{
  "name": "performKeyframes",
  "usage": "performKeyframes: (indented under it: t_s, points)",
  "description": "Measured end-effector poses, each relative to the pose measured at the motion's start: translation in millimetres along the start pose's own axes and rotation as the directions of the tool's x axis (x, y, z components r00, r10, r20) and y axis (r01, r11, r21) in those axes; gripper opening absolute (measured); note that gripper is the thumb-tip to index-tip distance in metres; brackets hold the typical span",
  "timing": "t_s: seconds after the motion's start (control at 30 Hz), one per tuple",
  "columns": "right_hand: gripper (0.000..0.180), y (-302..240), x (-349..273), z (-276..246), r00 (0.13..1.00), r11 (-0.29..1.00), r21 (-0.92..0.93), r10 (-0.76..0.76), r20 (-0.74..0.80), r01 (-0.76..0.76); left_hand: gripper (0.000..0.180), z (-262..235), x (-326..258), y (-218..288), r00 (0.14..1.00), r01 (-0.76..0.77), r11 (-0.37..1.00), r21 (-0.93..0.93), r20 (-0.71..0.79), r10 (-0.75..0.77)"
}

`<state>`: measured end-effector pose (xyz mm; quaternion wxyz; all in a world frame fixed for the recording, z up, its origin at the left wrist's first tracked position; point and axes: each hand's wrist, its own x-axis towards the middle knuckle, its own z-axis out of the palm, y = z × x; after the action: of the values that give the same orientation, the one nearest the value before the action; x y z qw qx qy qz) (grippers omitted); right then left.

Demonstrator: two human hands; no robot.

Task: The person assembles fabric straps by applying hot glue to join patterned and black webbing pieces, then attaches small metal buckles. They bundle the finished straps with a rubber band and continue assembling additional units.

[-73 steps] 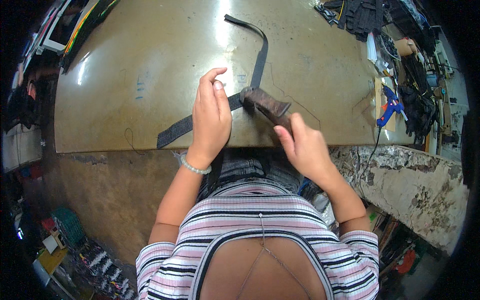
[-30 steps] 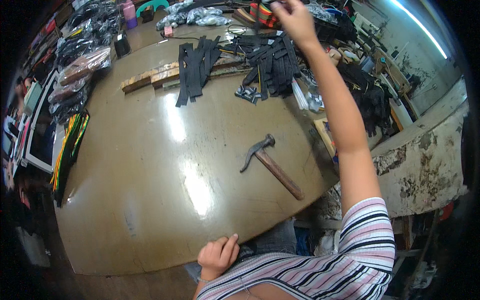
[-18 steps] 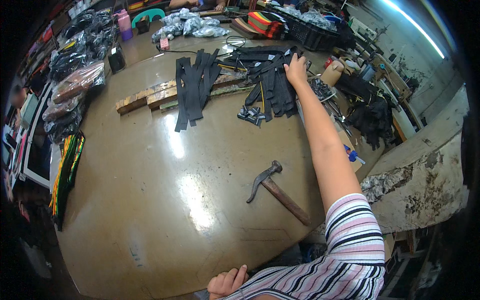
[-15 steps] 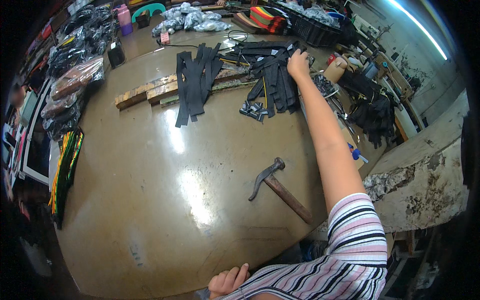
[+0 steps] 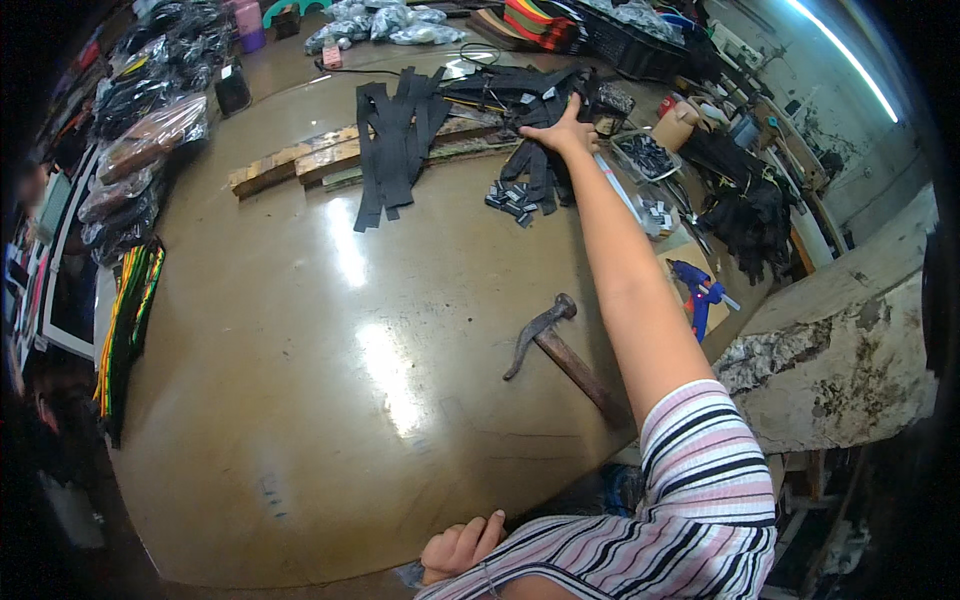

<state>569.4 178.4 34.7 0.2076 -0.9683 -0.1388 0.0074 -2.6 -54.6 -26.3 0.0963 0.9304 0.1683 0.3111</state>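
- 1 hammer (image 5: 560,345), near right edge of the tabletop (image 5: 300,400)
- 2 piles of black straps: one (image 5: 395,140) at far edge centre, one (image 5: 535,165) toward far right corner
- 1 wooden plank stack (image 5: 290,165), far edge
- 1 blue glue gun (image 5: 697,290), off right edge
- 1 cluster of small black buckles (image 5: 508,200); count unclear
- 2 hands: right (image 5: 562,133), left (image 5: 460,545)

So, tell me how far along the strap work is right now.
Done, by the look of it: the hammer lies set down on the table, untouched. In hand: the right hand is stretched out flat on a pile of black straps at the far edge; a closed grip does not show. The left hand rests empty at the near edge. Left: another strap bundle lies untouched across wooden slats.
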Motion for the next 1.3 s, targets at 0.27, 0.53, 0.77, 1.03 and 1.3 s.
performKeyframes:
  t_s: [0.27,0.53,0.77,1.03,1.3]
  points:
    - [0.129,-6,22,-6,0.999,0.995,-0.085,0.049,0.01,-0.048,0.033,8,-11,-2,1.0,0.004,1.0,0.01,-0.022,-0.003]
    - [0.111,-2,26,4,0.993,0.999,-0.049,-0.013,-0.121,0.007,0.033,-10,6,3,0.998,0.045,0.999,-0.008,0.041,-0.044]
    - [0.117,-6,39,-14,0.994,0.995,-0.07,-0.075,-0.075,0.07,0.033,-17,15,4,0.995,0.066,0.994,-0.09,-0.069,-0.073]
    - [0.119,-28,55,-93,0.968,0.986,-0.083,-0.157,-0.197,0.143,0.04,4,-11,-4,0.997,-0.036,0.998,0.057,0.064,0.033]
    - [0.115,-81,13,-201,0.8,0.889,-0.074,-0.441,-0.406,0.452,0.026,7,-2,-1,0.997,0.031,0.999,0.013,-0.065,-0.03]
